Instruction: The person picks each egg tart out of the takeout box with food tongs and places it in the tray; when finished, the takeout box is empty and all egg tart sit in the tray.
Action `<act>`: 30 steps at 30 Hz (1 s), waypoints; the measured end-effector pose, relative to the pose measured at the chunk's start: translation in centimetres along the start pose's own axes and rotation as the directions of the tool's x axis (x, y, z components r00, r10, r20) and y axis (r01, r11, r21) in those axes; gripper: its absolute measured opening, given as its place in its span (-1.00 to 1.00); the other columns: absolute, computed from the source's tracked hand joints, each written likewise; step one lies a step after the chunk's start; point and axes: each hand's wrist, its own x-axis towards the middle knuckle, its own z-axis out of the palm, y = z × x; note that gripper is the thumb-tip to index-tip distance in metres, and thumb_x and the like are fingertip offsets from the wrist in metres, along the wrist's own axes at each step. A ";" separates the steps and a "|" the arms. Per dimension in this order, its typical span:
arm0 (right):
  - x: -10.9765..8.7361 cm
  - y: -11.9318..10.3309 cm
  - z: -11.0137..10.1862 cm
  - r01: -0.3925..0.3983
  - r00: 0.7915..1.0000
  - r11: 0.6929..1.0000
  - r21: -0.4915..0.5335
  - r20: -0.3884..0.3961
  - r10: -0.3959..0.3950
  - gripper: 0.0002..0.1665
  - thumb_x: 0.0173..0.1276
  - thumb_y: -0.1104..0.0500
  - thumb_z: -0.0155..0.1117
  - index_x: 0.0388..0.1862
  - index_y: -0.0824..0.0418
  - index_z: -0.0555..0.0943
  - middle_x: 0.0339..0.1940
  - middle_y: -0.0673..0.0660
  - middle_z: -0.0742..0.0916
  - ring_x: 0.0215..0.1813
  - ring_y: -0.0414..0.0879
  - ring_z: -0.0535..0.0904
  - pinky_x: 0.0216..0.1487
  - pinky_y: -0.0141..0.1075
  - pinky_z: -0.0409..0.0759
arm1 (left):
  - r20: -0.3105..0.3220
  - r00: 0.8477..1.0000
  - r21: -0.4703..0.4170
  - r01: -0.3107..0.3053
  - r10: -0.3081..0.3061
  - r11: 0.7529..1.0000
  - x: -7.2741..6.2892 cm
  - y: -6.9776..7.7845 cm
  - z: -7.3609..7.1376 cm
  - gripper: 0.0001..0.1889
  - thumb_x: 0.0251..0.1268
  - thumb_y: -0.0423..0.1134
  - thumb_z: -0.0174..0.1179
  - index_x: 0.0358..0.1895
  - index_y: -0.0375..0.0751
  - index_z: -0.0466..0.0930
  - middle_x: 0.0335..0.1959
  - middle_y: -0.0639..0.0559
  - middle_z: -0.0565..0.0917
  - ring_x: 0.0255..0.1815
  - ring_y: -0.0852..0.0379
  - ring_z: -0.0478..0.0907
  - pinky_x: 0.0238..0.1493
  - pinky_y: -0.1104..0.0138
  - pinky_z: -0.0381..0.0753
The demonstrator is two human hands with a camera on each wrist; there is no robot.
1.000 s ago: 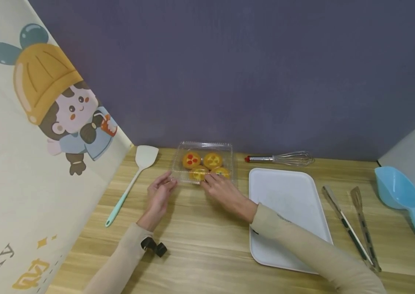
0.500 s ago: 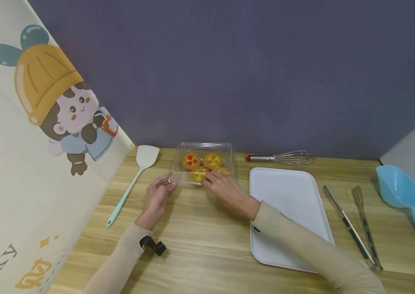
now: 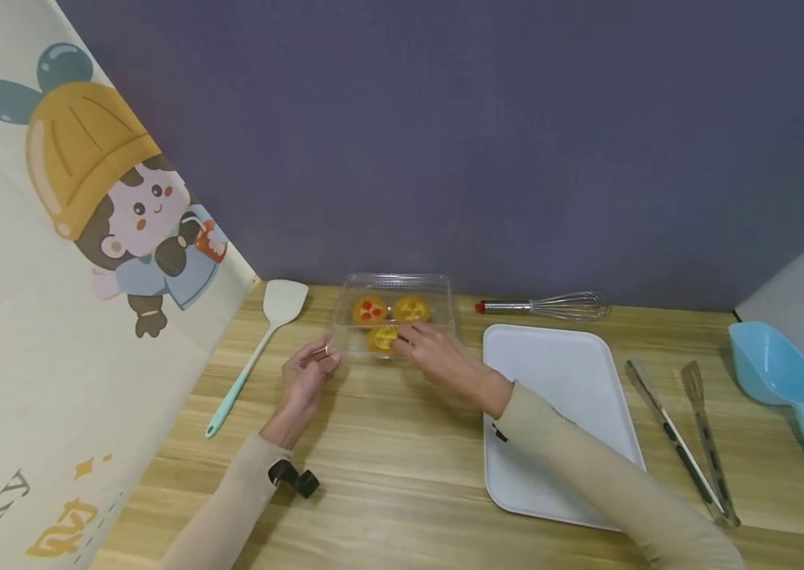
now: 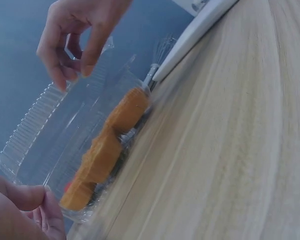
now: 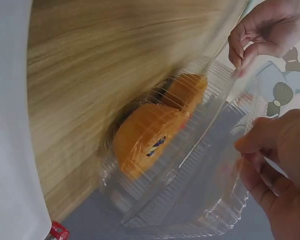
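Observation:
A clear plastic clamshell box [image 3: 347,342] stands against the back wall with several round orange tarts [image 3: 369,309], topped red or yellow, inside. My right hand [image 3: 438,356] pinches the front edge of its raised lid [image 5: 210,220], thumb and fingertips meeting there in the right wrist view. With thumb and fingers my left hand [image 3: 305,384] pinches the box's front left corner. In the left wrist view the lid tilts up from the base, above the tarts. From the head, my right hand hides the front right tart, which shows in the right wrist view.
Left of the box lies a white turner [image 3: 285,303] with a mint handle. To the right are a whisk [image 3: 559,306], a white tray [image 3: 544,364] under my right forearm, metal tongs [image 3: 694,443] and a blue scoop [image 3: 772,368]. A dark wall [image 3: 445,158] closes the back.
My right hand has risen slightly, lifting the lid's front edge; it covers the front right tart in the head view. The left hand has stayed at the corner.

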 end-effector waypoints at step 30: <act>-2.1 5.1 -4.1 -0.253 0.933 0.963 0.093 -0.238 0.269 -0.87 0.36 0.33 0.44 -0.14 0.22 0.72 -0.24 0.11 0.70 -0.29 -0.03 0.58 -0.37 -0.25 0.67 | 0.275 0.943 0.243 0.118 -0.185 0.963 7.2 4.3 -0.5 -0.45 0.71 -0.09 -0.08 0.58 -0.28 0.26 0.15 -0.10 0.55 -0.18 0.17 0.58 -0.16 0.41 0.70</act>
